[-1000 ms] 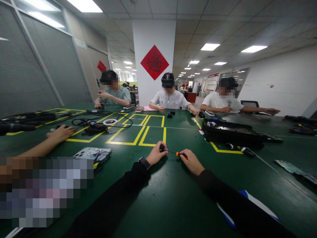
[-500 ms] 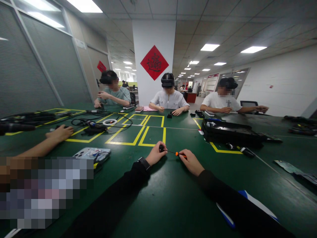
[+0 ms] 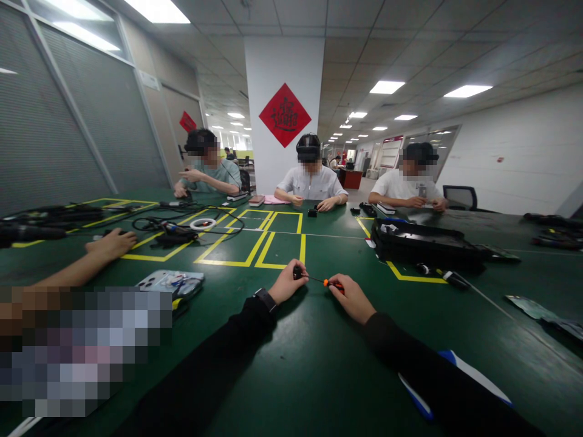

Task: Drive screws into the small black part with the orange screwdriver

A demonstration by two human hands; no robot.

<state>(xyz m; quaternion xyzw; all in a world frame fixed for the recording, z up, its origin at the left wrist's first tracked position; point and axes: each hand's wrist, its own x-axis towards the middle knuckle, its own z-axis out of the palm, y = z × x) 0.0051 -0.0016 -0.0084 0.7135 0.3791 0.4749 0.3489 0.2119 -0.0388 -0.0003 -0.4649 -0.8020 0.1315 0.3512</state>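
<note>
My left hand [image 3: 288, 283], with a dark watch at its wrist, is closed around a small black part [image 3: 297, 272] whose kind I cannot make out. My right hand [image 3: 354, 297] grips the orange-and-black handle of a screwdriver [image 3: 336, 285]. Its thin shaft points left and reaches the black part, though the exact contact at the tip is too small to see. Both hands are low over the green table [image 3: 314, 364], in the middle of the view.
A black open case [image 3: 423, 246] stands at the right, near a dark tool [image 3: 455, 279]. Cables [image 3: 173, 230] and a plastic bag [image 3: 170, 281] lie at the left, by a co-worker's hand [image 3: 112, 244]. Blue-and-white packaging [image 3: 476, 376] lies beside my right forearm. Several people sit around.
My hands stay almost in place, and the screwdriver's handle looks slightly turned in my right fingers. The co-worker at the far right has drawn an outstretched hand in.
</note>
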